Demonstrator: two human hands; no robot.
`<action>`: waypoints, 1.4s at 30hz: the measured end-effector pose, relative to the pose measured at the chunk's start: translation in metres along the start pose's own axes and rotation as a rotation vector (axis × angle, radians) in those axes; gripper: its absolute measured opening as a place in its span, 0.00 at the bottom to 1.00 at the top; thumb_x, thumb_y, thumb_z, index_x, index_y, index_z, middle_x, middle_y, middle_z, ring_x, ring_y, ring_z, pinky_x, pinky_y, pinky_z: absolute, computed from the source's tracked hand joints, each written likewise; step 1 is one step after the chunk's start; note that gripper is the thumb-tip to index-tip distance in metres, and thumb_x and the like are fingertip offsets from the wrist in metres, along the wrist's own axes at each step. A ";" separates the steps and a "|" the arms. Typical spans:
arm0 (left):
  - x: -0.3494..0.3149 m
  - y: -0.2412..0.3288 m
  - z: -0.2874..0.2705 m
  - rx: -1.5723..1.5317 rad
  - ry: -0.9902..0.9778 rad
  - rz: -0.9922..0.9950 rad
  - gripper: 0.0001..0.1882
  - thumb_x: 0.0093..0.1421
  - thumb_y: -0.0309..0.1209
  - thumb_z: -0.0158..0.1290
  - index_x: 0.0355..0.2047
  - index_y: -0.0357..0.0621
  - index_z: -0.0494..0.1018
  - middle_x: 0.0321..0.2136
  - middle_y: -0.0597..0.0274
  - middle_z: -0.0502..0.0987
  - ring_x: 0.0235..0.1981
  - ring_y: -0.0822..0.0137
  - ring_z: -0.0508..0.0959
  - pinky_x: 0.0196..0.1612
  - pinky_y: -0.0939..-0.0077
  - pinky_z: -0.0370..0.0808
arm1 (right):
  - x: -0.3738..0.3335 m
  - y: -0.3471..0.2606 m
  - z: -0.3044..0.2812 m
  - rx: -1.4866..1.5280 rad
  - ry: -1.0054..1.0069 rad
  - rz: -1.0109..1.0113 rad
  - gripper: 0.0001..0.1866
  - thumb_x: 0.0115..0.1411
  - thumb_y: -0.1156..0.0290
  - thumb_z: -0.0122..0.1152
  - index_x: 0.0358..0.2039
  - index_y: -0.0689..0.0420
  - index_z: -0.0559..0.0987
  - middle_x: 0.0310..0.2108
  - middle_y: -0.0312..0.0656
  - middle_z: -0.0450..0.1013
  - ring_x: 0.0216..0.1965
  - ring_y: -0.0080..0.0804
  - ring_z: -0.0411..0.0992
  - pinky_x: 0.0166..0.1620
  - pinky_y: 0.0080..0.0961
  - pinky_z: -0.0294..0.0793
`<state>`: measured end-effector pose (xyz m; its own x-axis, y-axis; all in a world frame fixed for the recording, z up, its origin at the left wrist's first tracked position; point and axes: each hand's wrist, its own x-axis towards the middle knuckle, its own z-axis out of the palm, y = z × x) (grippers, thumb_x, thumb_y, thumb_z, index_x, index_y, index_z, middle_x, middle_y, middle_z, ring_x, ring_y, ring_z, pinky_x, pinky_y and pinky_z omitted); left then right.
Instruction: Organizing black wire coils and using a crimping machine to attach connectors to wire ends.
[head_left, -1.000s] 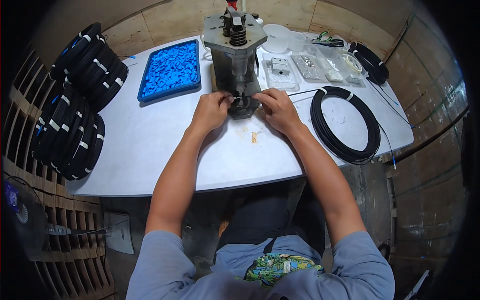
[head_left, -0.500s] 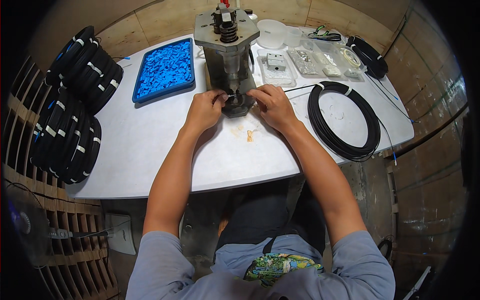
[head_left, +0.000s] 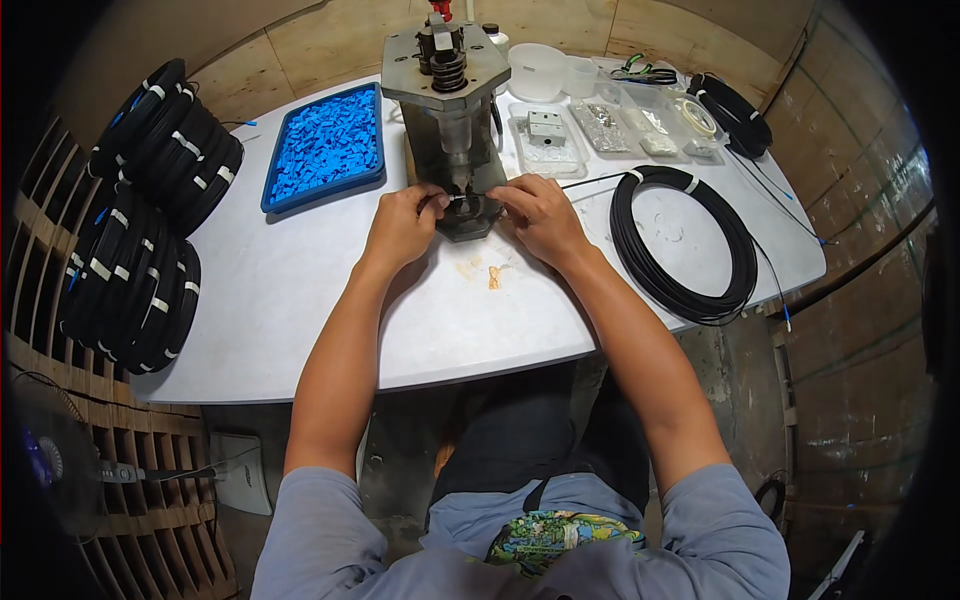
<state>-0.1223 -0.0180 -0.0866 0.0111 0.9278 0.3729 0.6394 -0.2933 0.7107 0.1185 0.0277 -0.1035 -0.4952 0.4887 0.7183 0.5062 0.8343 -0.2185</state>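
Note:
A metal bench press (head_left: pixel 447 75) with an octagonal top plate and a spring stands at the table's far middle. At its base, below the plunger, both hands meet from either side. My left hand (head_left: pixel 403 226) is closed in a pinch at the left of the die; what its fingertips hold is too small to name. On the other side my right hand (head_left: pixel 546 218) pinches a black cable, mostly hidden by the fingers. That cable runs back to a large black cable coil (head_left: pixel 625 262) lying on the right of the table.
A blue tray (head_left: pixel 268 195) of small blue pieces lies left of the press. Stacked black coils (head_left: pixel 130 285) stand at the left edge. Clear boxes of small parts (head_left: pixel 610 130), tubs (head_left: pixel 537 72) and another coil (head_left: pixel 735 118) sit at the back right. Orange scraps (head_left: pixel 494 278) lie nearer me.
The whole view has shifted slightly, so the press appears a little further left and lower. Both hands stay at the press's base with little visible movement.

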 end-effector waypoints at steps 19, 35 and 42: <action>-0.001 0.006 -0.001 -0.006 0.000 -0.017 0.11 0.65 0.27 0.54 0.42 0.34 0.81 0.27 0.50 0.84 0.28 0.63 0.84 0.37 0.70 0.79 | -0.001 0.003 0.000 0.000 -0.023 0.006 0.20 0.51 0.79 0.67 0.45 0.48 0.84 0.37 0.37 0.77 0.40 0.38 0.76 0.46 0.34 0.72; 0.000 0.003 0.000 -0.019 0.005 -0.029 0.12 0.65 0.31 0.56 0.42 0.35 0.82 0.29 0.45 0.84 0.30 0.56 0.85 0.38 0.66 0.80 | -0.001 -0.002 -0.004 -0.001 -0.033 0.005 0.22 0.49 0.81 0.67 0.47 0.51 0.83 0.40 0.38 0.78 0.42 0.40 0.77 0.48 0.35 0.74; 0.000 0.001 0.000 -0.029 0.008 -0.015 0.13 0.65 0.32 0.57 0.42 0.35 0.82 0.29 0.45 0.84 0.29 0.56 0.85 0.37 0.67 0.79 | -0.001 -0.002 -0.004 0.012 -0.040 0.023 0.23 0.49 0.80 0.67 0.48 0.50 0.84 0.42 0.39 0.78 0.43 0.41 0.76 0.50 0.35 0.75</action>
<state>-0.1217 -0.0182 -0.0864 -0.0044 0.9302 0.3671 0.6170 -0.2864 0.7330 0.1212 0.0241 -0.1012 -0.5119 0.5172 0.6859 0.5093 0.8257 -0.2426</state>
